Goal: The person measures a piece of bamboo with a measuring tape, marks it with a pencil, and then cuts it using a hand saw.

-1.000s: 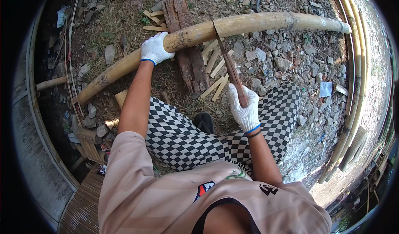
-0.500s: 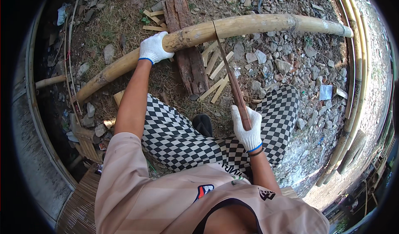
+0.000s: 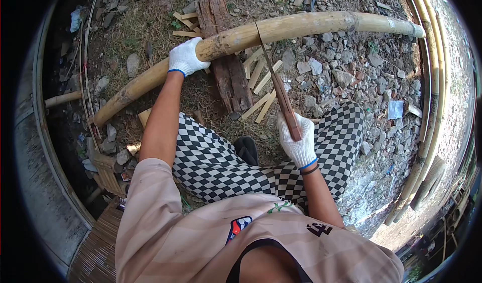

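A long, thick bamboo pole (image 3: 311, 24) lies across a dark, rough wooden block (image 3: 232, 89), curving from the lower left to the upper right. My left hand (image 3: 188, 57), in a white knitted glove, is closed over the pole just left of the block. In my gloved right hand (image 3: 297, 141) is the brown wooden handle of a saw (image 3: 281, 94). The saw's narrow blade points up and away, its far part lying against the pole right of the block. How deep the blade sits in the bamboo I cannot tell.
Short split bamboo pieces (image 3: 267, 77) lie beside the block. Stones and rubble (image 3: 346, 77) cover the ground on the right. Long bamboo poles (image 3: 436, 82) run along the right side, and a woven bamboo mat (image 3: 95, 248) is at the lower left.
My right hand and the saw have moved slightly away from me, toward the pole. The pole's right part appears slightly higher in the picture. My left hand keeps its grip.
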### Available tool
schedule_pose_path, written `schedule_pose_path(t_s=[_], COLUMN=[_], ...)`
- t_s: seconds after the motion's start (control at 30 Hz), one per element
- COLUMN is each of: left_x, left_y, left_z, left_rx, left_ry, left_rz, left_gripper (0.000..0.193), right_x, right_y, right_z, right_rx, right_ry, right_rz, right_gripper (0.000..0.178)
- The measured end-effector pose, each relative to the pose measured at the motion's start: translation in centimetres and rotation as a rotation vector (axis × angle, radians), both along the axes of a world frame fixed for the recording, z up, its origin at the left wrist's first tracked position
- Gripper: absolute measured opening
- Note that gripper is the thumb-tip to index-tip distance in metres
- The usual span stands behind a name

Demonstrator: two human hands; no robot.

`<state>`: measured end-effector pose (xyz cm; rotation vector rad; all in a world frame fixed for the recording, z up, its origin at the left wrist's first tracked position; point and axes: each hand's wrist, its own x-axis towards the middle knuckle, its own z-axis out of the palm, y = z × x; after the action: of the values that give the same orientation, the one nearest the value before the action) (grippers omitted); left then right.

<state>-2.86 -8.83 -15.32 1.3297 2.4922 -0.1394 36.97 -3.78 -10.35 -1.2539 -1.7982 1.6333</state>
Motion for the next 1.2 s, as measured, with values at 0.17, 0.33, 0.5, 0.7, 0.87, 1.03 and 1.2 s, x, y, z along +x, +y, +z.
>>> schedule_pose_path(t_s=[0.17, 0.33, 0.5, 0.7, 0.87, 1.03, 1.2], left_x=[1.9, 0.6, 0.1, 0.0, 0.1, 1.8, 0.1], left_y=[3.3, -0.2, 0.6, 0.8, 0.5, 3.9, 0.1], left_z=[-1.8, -1.4, -0.5, -1.1, 0.1, -1.3, 0.0], left_rx=[0.023, 0.095, 0.043, 0.0, 0.006, 0.008, -0.009], left_ry=[0.008, 0.071, 0.03, -0.023, -0.015, -0.027, -0.033], left_rz=[-0.038, -0.049, -0.05, -0.026, -0.008, -0.041, 0.004], left_gripper=[0.067, 0.069, 0.063, 0.064, 0.066, 0.068, 0.07], right_x=[-10.5, -0.6, -5.2, -5.7, 1.1, -9.0, 1.5], right_y=[9.4, -0.2, 2.4, 3.6, -1.5, 8.5, 0.3], right_z=[-6.7, -1.2, -0.7, -1.1, 0.8, -7.7, 1.0], right_rx=[0.305, -0.184, 0.099, 0.108, -0.153, 0.311, 0.032], right_ry=[-0.12, -0.018, -0.205, -0.18, -0.01, -0.088, -0.131], right_rz=[0.027, -0.021, 0.137, 0.093, -0.097, 0.013, 0.12], right_gripper=[0.033, 0.025, 0.02, 0.024, 0.016, 0.032, 0.029])
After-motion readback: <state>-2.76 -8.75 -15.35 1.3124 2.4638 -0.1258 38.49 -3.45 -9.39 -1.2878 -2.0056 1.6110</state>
